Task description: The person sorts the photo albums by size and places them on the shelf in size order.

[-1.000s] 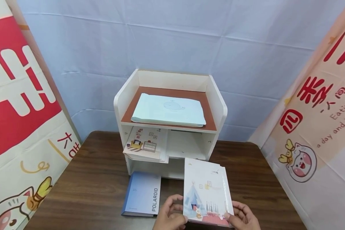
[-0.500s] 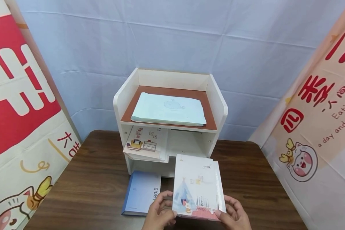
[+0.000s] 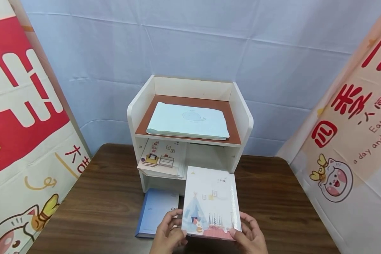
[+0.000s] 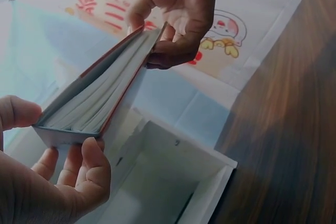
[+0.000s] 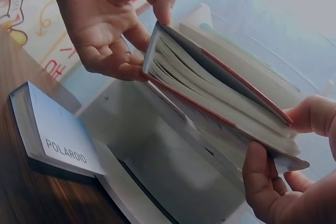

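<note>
Above the brown table [image 3: 108,197], in front of a white shelf unit [image 3: 241,116], the left hand [image 3: 166,236] and right hand [image 3: 251,237] pinch the near corners of one illustrated book [image 3: 211,201]. Each grip is closed on a corner only, so the loosely fanned book could slip or sag. Count: four books — one held, one blue [image 3: 155,215] on the table, two shelved.

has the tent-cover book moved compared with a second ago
Yes. The tent-cover book has shifted left toward the Polaroid album, now overlapping the album's right edge.
</note>
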### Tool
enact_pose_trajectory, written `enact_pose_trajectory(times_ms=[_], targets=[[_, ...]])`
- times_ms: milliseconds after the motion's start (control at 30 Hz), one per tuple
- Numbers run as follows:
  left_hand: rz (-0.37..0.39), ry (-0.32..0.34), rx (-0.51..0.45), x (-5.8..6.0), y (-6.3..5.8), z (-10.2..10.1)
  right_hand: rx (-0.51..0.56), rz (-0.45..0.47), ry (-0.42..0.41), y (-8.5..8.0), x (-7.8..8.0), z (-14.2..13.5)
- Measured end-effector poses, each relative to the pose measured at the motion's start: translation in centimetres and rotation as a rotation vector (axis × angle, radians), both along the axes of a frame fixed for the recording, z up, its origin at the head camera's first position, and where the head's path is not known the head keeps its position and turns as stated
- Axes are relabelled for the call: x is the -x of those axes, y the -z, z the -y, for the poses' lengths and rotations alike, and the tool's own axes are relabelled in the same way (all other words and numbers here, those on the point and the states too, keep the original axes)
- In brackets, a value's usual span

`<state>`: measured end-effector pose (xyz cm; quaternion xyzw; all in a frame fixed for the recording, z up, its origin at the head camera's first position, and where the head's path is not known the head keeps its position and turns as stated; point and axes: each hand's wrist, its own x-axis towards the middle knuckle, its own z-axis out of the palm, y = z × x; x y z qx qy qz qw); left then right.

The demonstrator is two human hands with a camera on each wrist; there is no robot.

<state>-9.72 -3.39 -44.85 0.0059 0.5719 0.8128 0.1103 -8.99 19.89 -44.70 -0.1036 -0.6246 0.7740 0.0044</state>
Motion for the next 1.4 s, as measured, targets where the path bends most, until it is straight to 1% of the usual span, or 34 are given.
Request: enact_pose_trajectory(times_ms=[167,300,400,500,633,700,733,833,900,967,1100,1200,1400], targets=[[0.01,-0.034,-0.025,0.2,-0.5,0.3,0.1,-0.043,-0.017,0.0,0.4,0.6],[-0.002,-0.07,-0.046,0.3,-0.9,0.2,0.165,-0.069,-0.021,-0.2,0.6,1.0],[-0.015,-0.092,-0.054,0.3,-1.2,0.2,0.189,-0.083,-0.02,-0.4,0.6,1.3],[-0.027,-0.115,-0.074,0.3,-1.3,0.1,0.175,-0.087,-0.012,-0.8,0.6,1.6],[-0.025,-0.19,-0.118,0.2,-1.4,-0.2,0.165,-0.112,-0.016,-1.1,0.9,2.0],[-0.027,-0.238,-0.137,0.3,-1.4,-0.5,0.184,-0.14,-0.029,-1.1,1.2,2.1],[-0.028,-0.262,-0.144,0.4,-1.4,-0.6,0.191,-0.149,-0.034,-0.8,1.5,2.0],[-0.052,-0.318,-0.163,0.7,-1.2,-1.0,0.211,-0.145,-0.025,-1.0,1.9,2.3],[-0.063,-0.341,-0.171,1.1,-1.2,-1.1,0.223,-0.128,0.0,-1.2,2.2,2.5],[-0.066,-0.353,-0.176,1.5,-1.2,-1.2,0.24,-0.116,0.04,-1.8,2.4,2.9],[-0.066,-0.358,-0.19,2.2,-1.1,-1.4,0.29,-0.121,0.098,-1.9,3.3,3.1],[-0.072,-0.362,-0.207,2.7,-1.0,-1.6,0.322,-0.125,0.117,-1.9,3.9,3.0],[-0.073,-0.353,-0.208,4.0,-0.9,-1.9,0.324,-0.123,0.15,-1.6,4.9,2.7]])
